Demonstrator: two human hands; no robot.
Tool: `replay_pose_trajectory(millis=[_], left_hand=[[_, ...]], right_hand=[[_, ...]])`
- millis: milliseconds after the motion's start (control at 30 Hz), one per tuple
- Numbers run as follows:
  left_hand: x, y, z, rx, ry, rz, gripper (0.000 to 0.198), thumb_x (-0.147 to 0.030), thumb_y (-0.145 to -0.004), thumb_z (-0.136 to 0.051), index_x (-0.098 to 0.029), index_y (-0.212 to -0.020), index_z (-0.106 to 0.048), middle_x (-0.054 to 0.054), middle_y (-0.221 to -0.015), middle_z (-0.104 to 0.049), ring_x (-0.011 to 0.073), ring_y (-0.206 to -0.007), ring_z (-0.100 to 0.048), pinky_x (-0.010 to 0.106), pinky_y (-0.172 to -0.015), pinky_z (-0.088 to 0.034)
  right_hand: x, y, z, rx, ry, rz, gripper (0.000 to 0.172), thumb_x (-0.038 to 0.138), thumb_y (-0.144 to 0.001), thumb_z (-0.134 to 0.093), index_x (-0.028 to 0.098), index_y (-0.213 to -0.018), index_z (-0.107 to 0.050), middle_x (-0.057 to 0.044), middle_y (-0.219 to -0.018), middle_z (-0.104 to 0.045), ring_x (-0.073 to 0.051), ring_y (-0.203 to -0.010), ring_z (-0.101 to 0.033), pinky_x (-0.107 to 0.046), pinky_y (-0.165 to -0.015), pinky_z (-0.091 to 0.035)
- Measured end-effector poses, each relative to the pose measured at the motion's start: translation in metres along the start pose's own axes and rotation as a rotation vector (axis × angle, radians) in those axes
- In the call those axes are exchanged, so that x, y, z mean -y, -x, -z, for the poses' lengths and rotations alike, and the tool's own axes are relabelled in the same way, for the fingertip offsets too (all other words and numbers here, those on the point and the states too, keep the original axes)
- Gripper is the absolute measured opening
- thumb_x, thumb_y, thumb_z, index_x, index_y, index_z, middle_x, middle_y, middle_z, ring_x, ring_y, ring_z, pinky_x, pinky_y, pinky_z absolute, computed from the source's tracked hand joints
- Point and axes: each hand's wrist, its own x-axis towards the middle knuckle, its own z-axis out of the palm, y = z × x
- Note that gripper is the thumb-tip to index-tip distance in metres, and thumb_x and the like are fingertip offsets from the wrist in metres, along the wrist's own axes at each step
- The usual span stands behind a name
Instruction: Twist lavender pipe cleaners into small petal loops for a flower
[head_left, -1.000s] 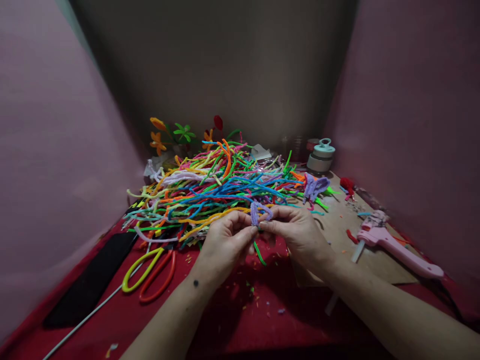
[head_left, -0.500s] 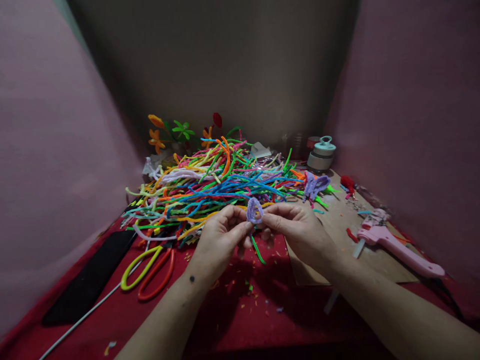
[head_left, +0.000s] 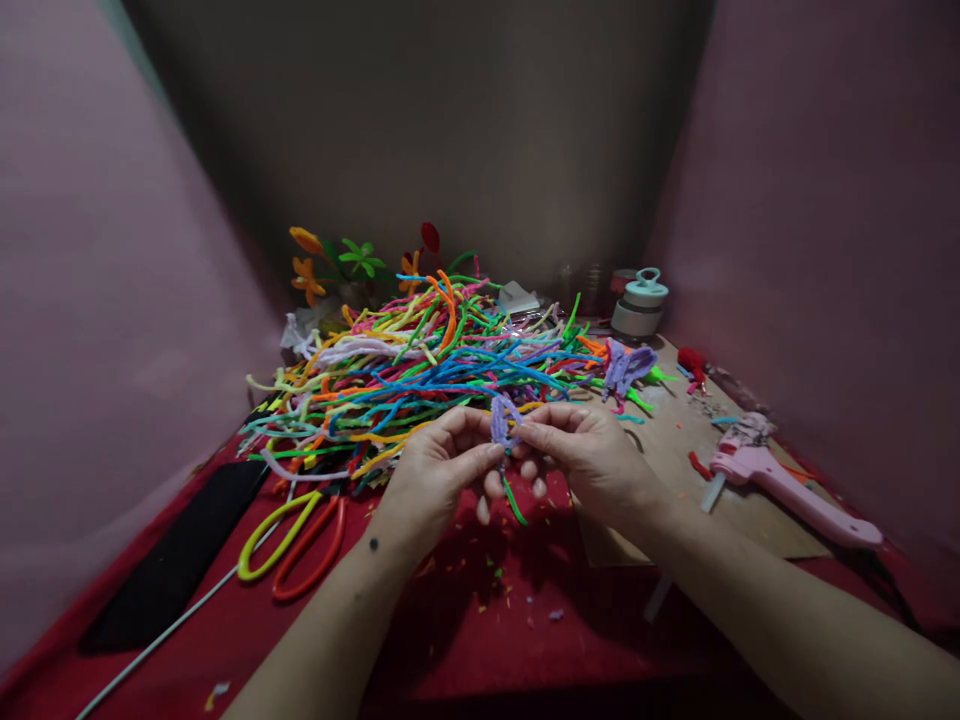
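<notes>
Purple loop (head_left: 499, 424) turned narrower than before; left hand (head_left: 437, 462), right hand (head_left: 600, 462) pinching.

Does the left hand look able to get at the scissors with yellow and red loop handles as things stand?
Probably, once freed: the left hand is pinching a fuzzy purple loop. The scissors lie close by, handles uncovered on the red cloth.

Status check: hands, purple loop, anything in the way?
Left hand and right hand: both pinching. Purple loop: held between them. Nothing seen blocking; pipe cleaner pile beyond, glue gun off to the right.
</notes>
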Motion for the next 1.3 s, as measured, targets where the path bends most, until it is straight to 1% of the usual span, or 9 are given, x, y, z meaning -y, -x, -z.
replay_pose_trajectory(millis=[167, 367, 533, 600, 733, 1000, 1100, 1233, 1300], left_hand=[[0.0, 0.001, -0.004, 0.003, 0.009, -0.009, 0.014, -0.022, -0.075, -0.059, -0.015, -0.084, -0.052, 0.003, -0.067, -0.063, 0.0112, -0.046, -0.055, 0.021, -0.035, -0.044], [0.001, 0.001, -0.006, -0.014, -0.041, 0.004, 0.012, -0.024, -0.074, -0.059, -0.015, -0.079, -0.052, -0.001, -0.05, -0.058, 0.0109, -0.039, -0.053, 0.021, -0.035, -0.043], [0.0, 0.003, -0.007, -0.011, -0.094, 0.037, 0.013, -0.026, -0.074, -0.059, -0.014, -0.074, -0.055, 0.0, -0.05, -0.06, 0.0113, -0.039, -0.054, 0.02, -0.036, -0.043], [-0.001, 0.003, -0.007, 0.005, -0.105, 0.068, 0.013, -0.026, -0.074, -0.059, -0.014, -0.073, -0.056, 0.0, -0.048, -0.06, 0.0109, -0.036, -0.053, 0.02, -0.035, -0.042], [-0.001, 0.003, -0.005, 0.002, -0.121, 0.12, 0.013, -0.025, -0.073, -0.058, -0.013, -0.073, -0.056, 0.001, -0.047, -0.06, 0.0101, -0.033, -0.05, 0.02, -0.035, -0.04], [0.004, 0.0, -0.004, -0.033, -0.242, 0.155, 0.013, -0.026, -0.068, -0.063, -0.014, -0.065, -0.06, 0.001, -0.047, -0.06, 0.0087, -0.035, -0.048, 0.019, -0.037, -0.037], [0.003, -0.001, -0.003, -0.023, -0.233, 0.137, 0.014, -0.028, -0.068, -0.064, -0.014, -0.07, -0.063, 0.0, -0.049, -0.06, 0.01, -0.039, -0.05, 0.02, -0.04, -0.039], [0.002, -0.002, -0.003, -0.014, -0.205, 0.131, 0.025, -0.031, -0.068, -0.064, -0.017, -0.088, -0.061, -0.001, -0.052, -0.06, 0.0107, -0.041, -0.05, 0.02, -0.039, -0.038], [0.002, -0.002, -0.004, -0.007, -0.19, 0.126, 0.023, -0.032, -0.071, -0.062, -0.016, -0.087, -0.059, -0.001, -0.051, -0.06, 0.0103, -0.039, -0.049, 0.019, -0.038, -0.037]], right_hand=[[0.0, 0.0, -0.003, -0.032, -0.044, 0.012, 0.018, 0.029, -0.068, -0.067, 0.012, -0.069, -0.061, -0.001, -0.057, -0.06, -0.009, -0.044, -0.054, -0.021, -0.042, -0.043], [-0.002, 0.0, -0.003, -0.063, 0.065, -0.014, 0.017, 0.026, -0.065, -0.069, 0.014, -0.064, -0.057, 0.003, -0.052, -0.054, -0.007, -0.041, -0.047, -0.02, -0.039, -0.036], [0.001, -0.003, 0.001, 0.009, -0.004, -0.016, 0.02, 0.03, -0.065, -0.069, 0.016, -0.078, -0.061, 0.003, -0.062, -0.057, -0.006, -0.047, -0.047, -0.02, -0.046, -0.036], [0.001, -0.004, 0.001, 0.027, -0.016, -0.018, 0.019, 0.033, -0.07, -0.065, 0.015, -0.073, -0.062, 0.003, -0.059, -0.055, -0.006, -0.047, -0.045, -0.021, -0.047, -0.034], [-0.004, -0.004, 0.002, -0.043, -0.088, -0.015, 0.019, 0.031, -0.068, -0.067, 0.014, -0.063, -0.061, 0.002, -0.058, -0.057, -0.007, -0.052, -0.048, -0.022, -0.054, -0.036], [-0.007, -0.005, -0.002, -0.191, -0.16, -0.017, 0.026, 0.035, -0.062, -0.07, 0.014, -0.057, -0.057, 0.002, -0.051, -0.053, -0.008, -0.046, -0.045, -0.022, -0.048, -0.036], [-0.003, -0.005, -0.002, -0.23, -0.116, 0.0, 0.025, 0.034, -0.06, -0.071, 0.014, -0.056, -0.056, 0.002, -0.049, -0.052, -0.007, -0.045, -0.043, -0.022, -0.047, -0.035], [-0.004, -0.007, 0.0, -0.229, -0.056, 0.045, 0.022, 0.033, -0.065, -0.067, 0.014, -0.06, -0.058, 0.002, -0.053, -0.054, -0.007, -0.047, -0.045, -0.022, -0.049, -0.036], [-0.006, -0.007, 0.0, -0.226, -0.045, 0.047, 0.02, 0.032, -0.067, -0.066, 0.014, -0.063, -0.06, 0.001, -0.055, -0.056, -0.007, -0.048, -0.047, -0.023, -0.051, -0.037]])
